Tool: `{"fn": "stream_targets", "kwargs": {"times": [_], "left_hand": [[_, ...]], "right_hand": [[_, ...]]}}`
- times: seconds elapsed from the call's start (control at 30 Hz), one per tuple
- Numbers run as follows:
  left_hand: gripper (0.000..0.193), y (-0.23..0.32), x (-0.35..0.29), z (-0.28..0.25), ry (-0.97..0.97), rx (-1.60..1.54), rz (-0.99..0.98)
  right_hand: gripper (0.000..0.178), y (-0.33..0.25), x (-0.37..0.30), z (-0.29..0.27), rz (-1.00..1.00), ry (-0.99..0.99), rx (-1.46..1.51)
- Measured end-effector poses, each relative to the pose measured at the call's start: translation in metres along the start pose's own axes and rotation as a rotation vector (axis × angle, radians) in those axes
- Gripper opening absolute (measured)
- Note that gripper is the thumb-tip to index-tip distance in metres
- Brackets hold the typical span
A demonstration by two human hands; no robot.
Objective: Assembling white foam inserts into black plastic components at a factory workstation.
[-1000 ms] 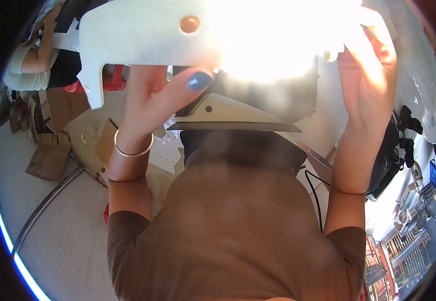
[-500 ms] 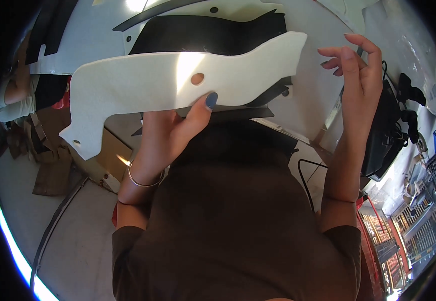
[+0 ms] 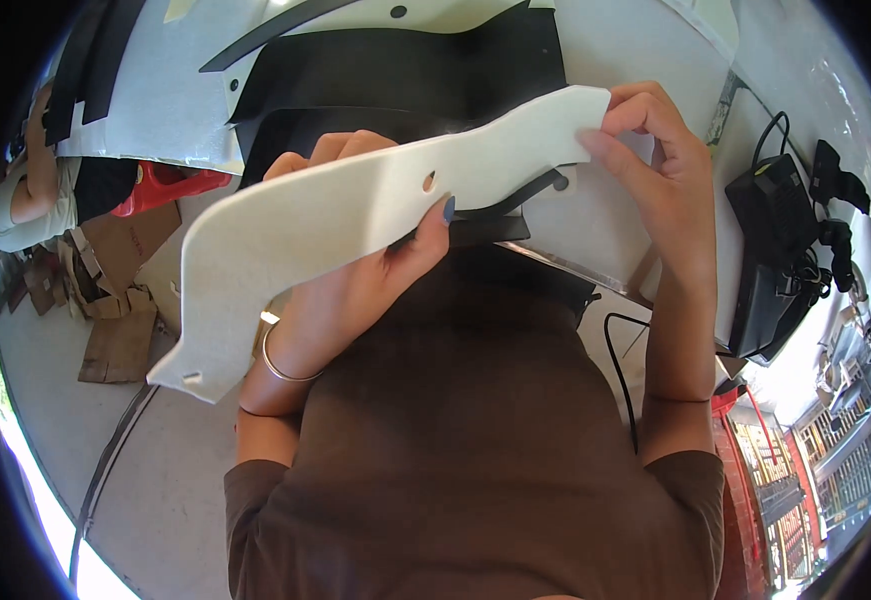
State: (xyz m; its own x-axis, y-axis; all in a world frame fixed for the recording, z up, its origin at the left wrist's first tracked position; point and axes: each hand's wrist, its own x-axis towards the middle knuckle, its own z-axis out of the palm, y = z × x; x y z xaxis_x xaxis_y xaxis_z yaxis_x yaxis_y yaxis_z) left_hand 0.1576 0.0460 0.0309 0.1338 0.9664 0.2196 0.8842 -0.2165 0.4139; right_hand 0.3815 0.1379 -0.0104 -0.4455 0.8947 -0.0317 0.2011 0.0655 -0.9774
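Observation:
A long, curved white panel [image 3: 305, 225] with a hole near its middle and a small slot at its lower left end is held up in front of my chest. My left hand [image 3: 355, 285] grips it from behind, thumb at the lower edge near the hole and fingertips showing over the top edge. At the panel's right end, my right hand [image 3: 655, 150] pinches the corner between thumb and fingers. Behind it on the table [image 3: 610, 230] lie black panels [image 3: 395, 75] of similar curved shape, partly hidden by the white one.
Black boxy devices with cables [image 3: 765, 260] sit at the table's right side, near clear plastic wrap [image 3: 850, 130]. Cardboard pieces [image 3: 120, 345] and a red container [image 3: 170, 187] are on the left. Another person's arm [image 3: 35, 180] shows at far left. A cable [image 3: 115, 450] crosses the floor.
My right hand has come in and taken hold of the panel's right end. The panel has tilted, its left end lower and nearer, and my left fingertips now show above its top edge.

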Motion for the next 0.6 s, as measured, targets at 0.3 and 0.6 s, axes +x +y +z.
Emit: {"fn": "stream_targets", "kwargs": {"times": [0.3,0.6], "left_hand": [[0.015,0.018,0.014,-0.006,-0.258,0.174,-0.100],[0.014,0.022,0.029,-0.001,-0.378,0.222,-0.083]], "right_hand": [[0.015,0.008,-0.002,0.003,0.016,0.022,-0.105],[0.017,0.012,-0.003,0.003,0.048,0.036,-0.151]]}}
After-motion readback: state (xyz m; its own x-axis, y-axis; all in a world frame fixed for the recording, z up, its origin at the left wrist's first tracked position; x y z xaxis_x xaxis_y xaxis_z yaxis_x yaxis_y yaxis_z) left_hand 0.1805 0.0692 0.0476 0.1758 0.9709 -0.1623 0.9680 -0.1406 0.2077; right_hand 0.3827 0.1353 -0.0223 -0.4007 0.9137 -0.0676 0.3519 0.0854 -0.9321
